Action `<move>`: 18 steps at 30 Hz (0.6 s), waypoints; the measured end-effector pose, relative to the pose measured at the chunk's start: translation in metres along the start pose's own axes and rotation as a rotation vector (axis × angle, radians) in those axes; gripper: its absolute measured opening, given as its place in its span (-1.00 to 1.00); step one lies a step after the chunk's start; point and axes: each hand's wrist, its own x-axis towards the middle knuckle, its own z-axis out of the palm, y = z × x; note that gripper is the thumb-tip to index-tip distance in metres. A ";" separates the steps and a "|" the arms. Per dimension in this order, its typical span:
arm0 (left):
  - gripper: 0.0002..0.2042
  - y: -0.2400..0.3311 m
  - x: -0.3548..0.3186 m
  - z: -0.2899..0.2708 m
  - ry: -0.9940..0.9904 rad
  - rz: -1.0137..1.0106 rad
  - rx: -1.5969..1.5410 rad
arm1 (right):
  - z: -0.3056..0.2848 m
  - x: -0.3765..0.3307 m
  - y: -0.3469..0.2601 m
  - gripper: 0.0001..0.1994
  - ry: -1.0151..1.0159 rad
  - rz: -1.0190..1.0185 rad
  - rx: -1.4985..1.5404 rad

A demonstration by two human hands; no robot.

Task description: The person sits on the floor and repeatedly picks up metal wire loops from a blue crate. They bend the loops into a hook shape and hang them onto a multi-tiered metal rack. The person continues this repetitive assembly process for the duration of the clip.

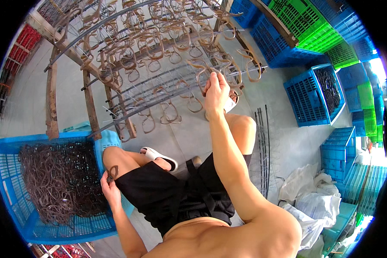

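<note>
My right hand (217, 92) reaches up to a rack (90, 66) hung with rows of brown eyeglass frames (157, 51). Its fingers are closed on a brown eyeglass frame (200, 78) at the rack's near right end; the fingertips are partly hidden by the hand. Low on the left, my left hand (111, 191) pinches a dark eyeglass frame (112, 173), beside my knee. Just left of that hand stands a blue plastic crate (13, 172) with a large heap of dark brown eyeglass frames (60, 185) in it.
At the right, a blue crate (303, 101) holds dark pieces, near stacked blue and green crates (318, 34). Thin dark rods with wires (264, 146) lie on the floor right of my leg. White plastic bags (316, 206) sit at lower right. Red racks (23, 47) stand far left.
</note>
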 end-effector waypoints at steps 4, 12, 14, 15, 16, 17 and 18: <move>-0.71 0.027 0.002 -0.011 -0.120 0.049 0.170 | 0.008 -0.009 0.001 -0.73 -0.013 -0.092 -0.227; -0.60 0.059 0.005 -0.015 -0.228 -0.213 -0.423 | 0.002 0.000 -0.013 -0.72 -0.076 -0.241 -0.697; -0.64 0.070 0.005 -0.017 -0.341 -0.250 -0.629 | -0.002 0.009 -0.014 -0.72 -0.093 -0.339 -0.716; -0.67 0.070 0.004 -0.020 -0.415 -0.307 -0.737 | -0.003 0.011 -0.012 -0.72 -0.107 -0.336 -0.723; -0.68 0.071 0.003 -0.018 -0.443 -0.317 -0.744 | -0.002 0.009 -0.012 -0.73 -0.115 -0.324 -0.698; -0.69 0.075 0.002 -0.015 -0.472 -0.327 -0.752 | 0.000 0.005 -0.011 -0.73 -0.123 -0.312 -0.673; -0.71 0.078 0.001 -0.012 -0.501 -0.336 -0.759 | 0.001 0.000 -0.011 -0.73 -0.129 -0.299 -0.648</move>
